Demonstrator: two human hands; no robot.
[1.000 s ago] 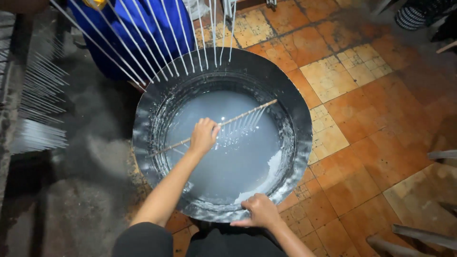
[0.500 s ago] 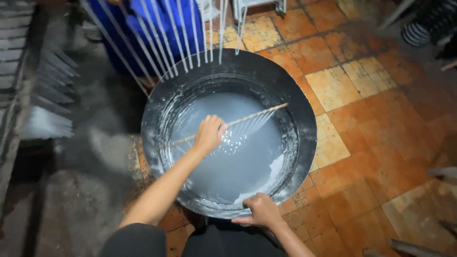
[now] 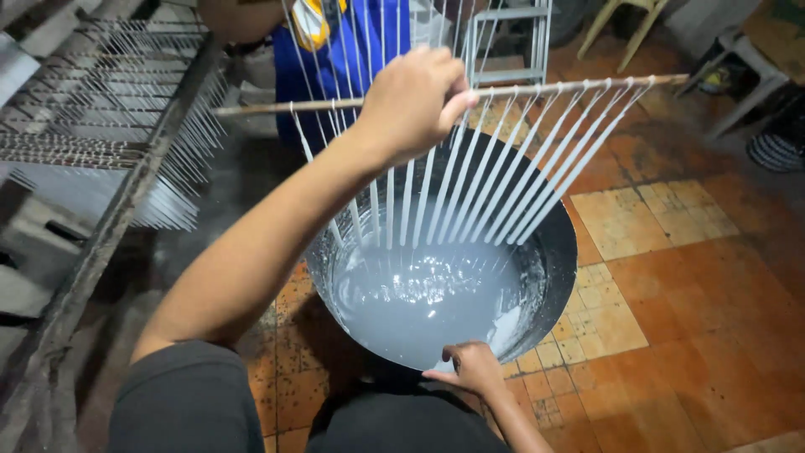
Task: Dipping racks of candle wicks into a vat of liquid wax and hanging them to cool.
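Observation:
My left hand [image 3: 412, 96] grips a thin wooden stick [image 3: 553, 86] held level and high above a big dark metal vat [image 3: 560, 252]. Several long white coated strands [image 3: 478, 189] hang in a row from the stick, their lower ends just above the pale grey liquid [image 3: 419, 302] in the vat. My right hand [image 3: 475, 369] rests on the near rim of the vat, fingers curled over the edge.
A metal rack [image 3: 126, 151] at the left holds more sticks with white strands hanging from them. A blue drum [image 3: 335, 59] stands behind the vat. Orange floor tiles [image 3: 671, 285] spread to the right, with white stool legs [image 3: 738, 75] at the far right.
My left hand has lifted the stick up out of the liquid, so the strands now hang above the surface. The right hand stays on the rim.

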